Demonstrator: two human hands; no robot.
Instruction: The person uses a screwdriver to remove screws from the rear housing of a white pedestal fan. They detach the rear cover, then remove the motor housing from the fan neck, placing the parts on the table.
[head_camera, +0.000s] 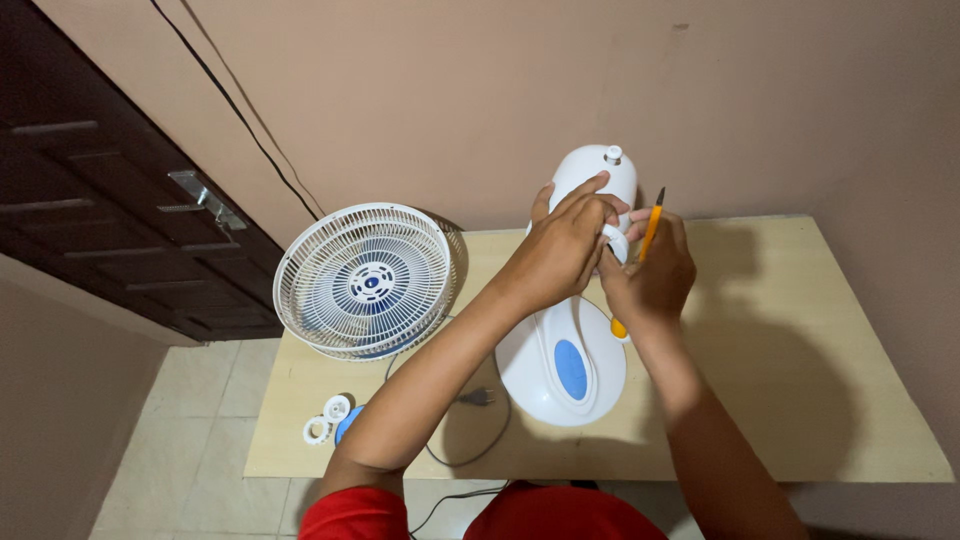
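Note:
A white table fan body (563, 367) with a blue panel stands on the light wooden table (800, 340). Its white motor housing (598, 170) rises at the back. My left hand (560, 250) grips the front of the motor housing, fingers closed over it. My right hand (652, 275) holds an orange-handled screwdriver (648, 235) with its tip pointing up, beside the motor housing. Both hands touch each other at the fan's neck.
A white fan grille (365, 280) with the blade inside leans at the table's back left. Small white ring parts (328, 418) and a blue piece lie near the front left edge. The power cord and plug (478, 398) trail across the table. A dark cabinet (110, 200) stands left.

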